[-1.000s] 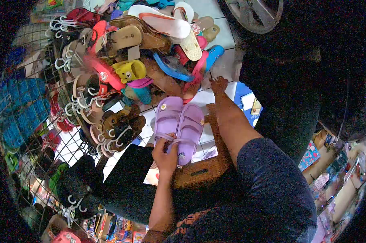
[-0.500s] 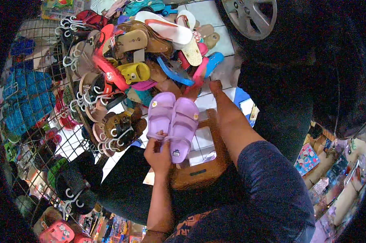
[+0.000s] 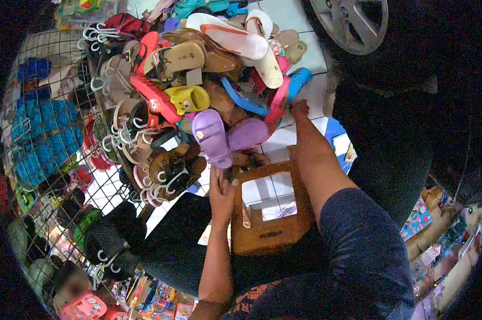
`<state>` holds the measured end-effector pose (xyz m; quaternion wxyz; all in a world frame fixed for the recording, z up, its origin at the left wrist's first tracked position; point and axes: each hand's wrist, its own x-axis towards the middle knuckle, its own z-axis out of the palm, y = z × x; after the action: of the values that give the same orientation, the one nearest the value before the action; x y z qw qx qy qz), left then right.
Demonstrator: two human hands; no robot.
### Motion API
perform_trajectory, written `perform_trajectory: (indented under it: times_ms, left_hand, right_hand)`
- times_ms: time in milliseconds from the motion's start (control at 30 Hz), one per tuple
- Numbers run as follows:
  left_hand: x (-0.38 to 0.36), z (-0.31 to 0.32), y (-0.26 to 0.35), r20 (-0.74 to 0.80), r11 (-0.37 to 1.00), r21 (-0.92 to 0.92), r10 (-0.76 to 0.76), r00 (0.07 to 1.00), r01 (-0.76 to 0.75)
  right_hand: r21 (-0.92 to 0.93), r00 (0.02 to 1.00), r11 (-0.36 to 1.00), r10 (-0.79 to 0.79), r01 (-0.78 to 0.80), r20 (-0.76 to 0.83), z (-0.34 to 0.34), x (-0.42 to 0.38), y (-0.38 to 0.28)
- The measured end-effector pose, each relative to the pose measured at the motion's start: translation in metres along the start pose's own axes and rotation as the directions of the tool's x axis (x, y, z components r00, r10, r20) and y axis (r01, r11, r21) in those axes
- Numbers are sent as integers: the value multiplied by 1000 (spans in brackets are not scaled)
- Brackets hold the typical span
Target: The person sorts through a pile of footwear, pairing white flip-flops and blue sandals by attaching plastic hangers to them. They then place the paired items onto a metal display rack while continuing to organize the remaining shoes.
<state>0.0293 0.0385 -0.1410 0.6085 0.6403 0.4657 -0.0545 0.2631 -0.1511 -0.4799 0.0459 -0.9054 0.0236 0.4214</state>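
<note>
A pair of lilac sandals (image 3: 213, 134) lies at the near edge of a big heap of sandals (image 3: 198, 69), toes pointing up the heap. My left hand (image 3: 222, 188) is just below them, fingers stretched out, with the fingertips at the heel of the left sandal and nothing gripped. My right arm reaches out along the right side, and my right hand (image 3: 299, 109) rests at the heap's right edge beside a pink sandal (image 3: 277, 102). It is too small to show how its fingers are set.
A wooden stool (image 3: 267, 234) stands right under my arms. On the left, a wire rack (image 3: 43, 133) holds hung sandals and blue items. A wheel rim (image 3: 353, 21) and a dark shape fill the upper right. Goods lie lower right.
My left hand carried the lilac sandals up and away from me, set them on the heap and let go. My right hand stayed at the heap's edge.
</note>
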Motion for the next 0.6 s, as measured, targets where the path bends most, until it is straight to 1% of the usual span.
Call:
perform_trajectory:
  times_ms: [33, 67, 100, 167, 200, 233, 267, 300, 333, 367, 400, 433, 467, 500, 533, 567, 600]
  left_hand:
    - [0, 3, 7, 36, 993, -121, 20, 999, -16]
    - [1, 2, 4, 22, 994, -106, 25, 999, -23]
    - [3, -1, 1, 25, 994, -106, 31, 999, -28]
    - [5, -8, -1, 140, 990, -137, -15, 990, 34]
    - [4, -6, 6, 145, 990, -132, -24, 989, 43]
    - [4, -6, 6, 146, 991, -127, -23, 989, 42]
    - [5, -6, 3, 159, 994, -84, -49, 986, 63]
    - [6, -5, -2, 170, 996, -45, -73, 983, 82]
    - [8, -6, -14, 172, 1000, 4, -26, 985, 26]
    - [7, -5, -10, 171, 1000, 2, -23, 985, 23]
    - [5, -2, -3, 172, 999, 23, -40, 984, 36]
    - [3, -1, 1, 171, 998, 45, -57, 984, 50]
    - [4, -3, -3, 197, 999, 40, -12, 980, 4]
    - [6, -3, -3, 195, 999, 38, -11, 981, 3]
    - [7, -3, -2, 191, 993, 114, 8, 982, -30]
    - [6, -4, -2, 190, 980, 192, 24, 982, -61]
    - [5, -3, -2, 193, 980, 188, 27, 981, -64]
  right_hand:
    - [62, 972, 978, 204, -198, -116, 11, 12, -1]
    - [146, 891, 914, 402, -378, -211, 24, 24, 0]
    - [151, 889, 913, 404, -378, -214, 34, 35, 8]
    - [-96, 965, 975, 181, -202, -188, 49, 56, 33]
    - [-91, 965, 975, 183, -202, -187, 53, 62, 40]
    - [-73, 974, 982, 164, -177, -159, 55, 64, 45]
    - [-57, 981, 987, 143, -152, -134, 57, 67, 48]
    - [-57, 980, 987, 142, -151, -136, 45, 51, 40]
    - [93, 981, 985, 153, -142, -118, 19, 23, 24]
    - [165, 982, 977, 155, -136, -107, 10, 11, 17]
    - [236, 983, 963, 157, -131, -96, 14, 11, 17]
    - [290, 981, 951, 147, -106, -125, 19, 11, 13]
    - [344, 979, 935, 141, -82, -151, 25, 9, 11]
    - [343, 979, 936, 139, -79, -152, 22, 3, 9]
    - [297, 970, 955, 49, 25, -240, 19, -5, 8]
    - [270, 959, 960, 5, 75, -282, 18, -15, 6]
    - [239, 945, 963, -40, 122, -323, 21, -20, 6]
